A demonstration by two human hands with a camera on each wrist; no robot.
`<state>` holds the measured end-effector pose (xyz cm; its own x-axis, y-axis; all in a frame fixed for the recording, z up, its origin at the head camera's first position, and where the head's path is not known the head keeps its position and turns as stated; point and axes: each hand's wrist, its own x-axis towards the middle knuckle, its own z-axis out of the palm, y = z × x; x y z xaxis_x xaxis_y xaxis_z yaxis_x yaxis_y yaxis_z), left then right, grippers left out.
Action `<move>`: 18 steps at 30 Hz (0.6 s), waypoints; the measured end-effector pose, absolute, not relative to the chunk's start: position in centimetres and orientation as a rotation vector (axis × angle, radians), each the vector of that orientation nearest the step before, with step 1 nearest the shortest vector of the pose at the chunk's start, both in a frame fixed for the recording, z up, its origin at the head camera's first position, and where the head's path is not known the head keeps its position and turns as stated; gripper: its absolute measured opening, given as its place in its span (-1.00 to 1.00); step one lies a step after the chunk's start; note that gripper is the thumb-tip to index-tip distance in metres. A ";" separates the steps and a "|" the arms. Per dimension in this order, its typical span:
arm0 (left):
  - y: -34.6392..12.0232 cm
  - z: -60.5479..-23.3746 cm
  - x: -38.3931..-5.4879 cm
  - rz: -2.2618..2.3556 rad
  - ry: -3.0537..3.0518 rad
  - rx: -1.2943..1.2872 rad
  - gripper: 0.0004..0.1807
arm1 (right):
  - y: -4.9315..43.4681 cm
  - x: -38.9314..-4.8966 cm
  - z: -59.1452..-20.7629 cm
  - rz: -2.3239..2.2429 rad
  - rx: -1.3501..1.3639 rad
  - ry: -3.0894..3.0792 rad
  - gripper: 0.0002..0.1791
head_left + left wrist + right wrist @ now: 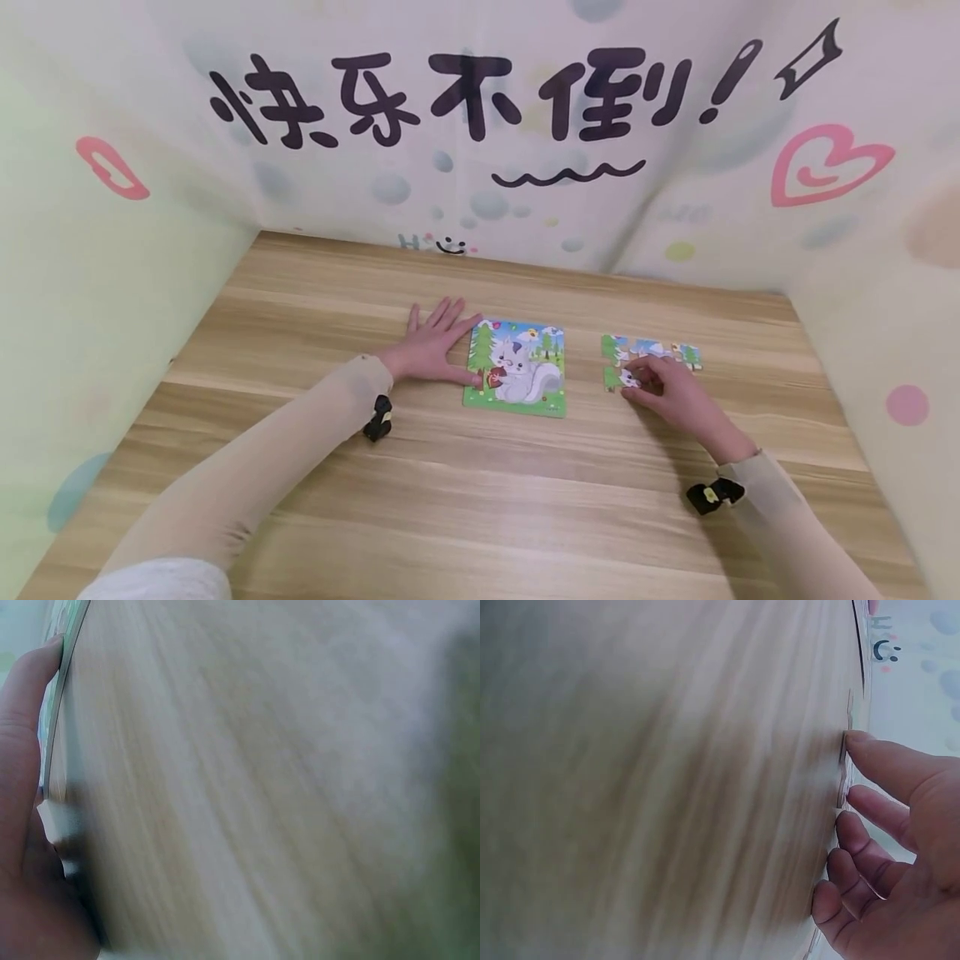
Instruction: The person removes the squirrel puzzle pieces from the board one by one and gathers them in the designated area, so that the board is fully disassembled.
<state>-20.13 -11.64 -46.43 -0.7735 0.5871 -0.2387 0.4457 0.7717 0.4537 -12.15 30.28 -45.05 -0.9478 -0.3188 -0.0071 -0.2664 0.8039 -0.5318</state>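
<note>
A square picture card (528,379) with a grey-white squirrel lies flat on the wooden table. My left hand (431,350) rests on its left side with fingers spread; the thumb lies on the card's lower left edge, and the thumb (34,682) also shows on the card in the left wrist view. To the right lie several joined jigsaw pieces (615,346). At their lower row, my right hand (675,396) pinches a jigsaw piece (628,379) between thumb and index finger, low against the table. In the right wrist view the other fingers of this hand (900,847) are bent near the tabletop.
The wooden table (480,492) meets a printed curtain (480,200) at the back, with similar curtains at both sides. Black bands with bows sit on both wrists, over light sleeves.
</note>
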 end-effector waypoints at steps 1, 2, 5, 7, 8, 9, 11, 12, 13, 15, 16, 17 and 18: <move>-11.6 -46.5 -20.1 0.534 2.597 0.787 0.29 | 30.3 -12.2 -45.1 -0.838 -0.473 2.889 -0.63; -11.6 -46.6 -20.1 0.536 2.598 0.787 0.29 | 30.3 -12.2 -45.2 -0.845 -0.474 2.887 -0.62; -11.6 -46.6 -20.2 0.532 2.611 0.794 0.29 | 30.3 -12.2 -45.1 -0.858 -0.468 2.886 -0.55; -11.7 -46.5 -20.1 0.523 2.608 0.797 0.29 | 30.3 -12.2 -44.9 -0.857 -0.464 2.885 -0.51; -11.7 -46.5 -20.1 0.519 2.607 0.799 0.29 | 30.2 -12.2 -44.8 -0.847 -0.468 2.894 -0.50; -11.7 -46.4 -20.1 0.517 2.605 0.801 0.28 | 30.1 -12.2 -44.6 -0.835 -0.476 2.909 -0.49; -11.7 -46.3 -19.9 0.517 2.600 0.802 0.28 | 29.8 -12.1 -44.4 -0.817 -0.497 2.934 -0.51; -11.6 -46.2 -19.8 0.519 2.600 0.802 0.27 | 29.6 -12.1 -44.2 -0.813 -0.511 2.939 -0.52; -11.6 -46.1 -19.8 0.523 2.602 0.802 0.27 | 29.3 -12.2 -44.0 -0.807 -0.526 2.946 -0.52; -11.6 -45.9 -19.8 0.521 2.606 0.803 0.27 | 28.5 -12.4 -43.6 -0.800 -0.526 2.944 -0.52; -11.6 -45.9 -19.8 0.517 2.606 0.802 0.27 | 28.0 -12.5 -43.4 -0.802 -0.522 2.930 -0.52; -11.6 -45.9 -19.8 0.515 2.602 0.803 0.27 | 27.6 -12.6 -43.2 -0.789 -0.508 2.915 -0.51; -11.6 -45.9 -19.8 0.504 2.601 0.804 0.27 | 27.0 -12.6 -43.0 -0.774 -0.496 2.904 -0.50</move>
